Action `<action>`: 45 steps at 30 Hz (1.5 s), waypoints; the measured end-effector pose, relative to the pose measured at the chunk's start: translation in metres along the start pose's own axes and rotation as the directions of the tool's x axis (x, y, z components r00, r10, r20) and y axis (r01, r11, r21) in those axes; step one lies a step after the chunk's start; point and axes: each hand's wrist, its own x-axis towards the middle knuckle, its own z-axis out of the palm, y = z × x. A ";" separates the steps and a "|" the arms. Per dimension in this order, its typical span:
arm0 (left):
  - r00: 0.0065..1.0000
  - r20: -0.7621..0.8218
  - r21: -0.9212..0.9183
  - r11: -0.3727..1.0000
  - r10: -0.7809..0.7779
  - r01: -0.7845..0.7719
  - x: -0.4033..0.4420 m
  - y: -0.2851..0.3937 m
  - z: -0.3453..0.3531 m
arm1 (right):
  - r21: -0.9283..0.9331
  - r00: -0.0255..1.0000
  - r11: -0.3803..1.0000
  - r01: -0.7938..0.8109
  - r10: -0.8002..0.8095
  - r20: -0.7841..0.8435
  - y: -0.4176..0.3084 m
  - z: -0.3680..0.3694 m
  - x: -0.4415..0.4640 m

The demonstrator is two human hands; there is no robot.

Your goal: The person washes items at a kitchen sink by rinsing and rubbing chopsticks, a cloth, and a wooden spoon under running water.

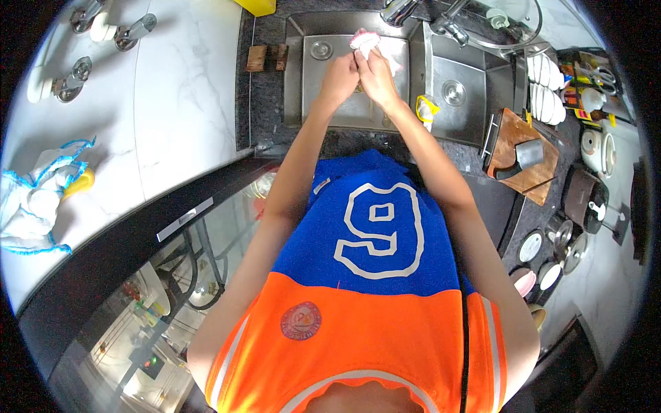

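My left hand and my right hand meet over the left sink basin, fingers closed. Between them is a crumpled, soft-looking white thing with pinkish-red edges. It sticks out beyond my fingertips; whether it is cloth, plastic or food I cannot make out. A small yellowish-brown patch shows just under my hands, too small to name. Past them, toward the back, stands the chrome tap. On the divider to the right of my right forearm lies a yellow and white packet.
The right basin adjoins on the right. Beyond it lie a wooden cutting board and a cleaver. White dishes stand in a rack. Two small wooden blocks sit left of the sink. Bowls and lids crowd the far right.
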 end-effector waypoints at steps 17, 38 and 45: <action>0.996 0.000 -0.041 0.995 0.089 -0.089 -0.004 0.007 0.011 | 0.331 0.920 0.897 -0.294 0.359 -0.158 0.035 0.000 0.022; 0.986 0.057 0.167 0.972 0.157 -0.165 0.020 0.010 -0.009 | 0.236 0.925 0.900 -0.366 0.379 -0.009 -0.014 0.006 -0.015; 0.992 0.078 0.171 0.980 0.095 -0.107 0.007 0.021 0.014 | 0.196 0.892 0.900 -0.389 0.421 -0.162 0.015 -0.006 0.006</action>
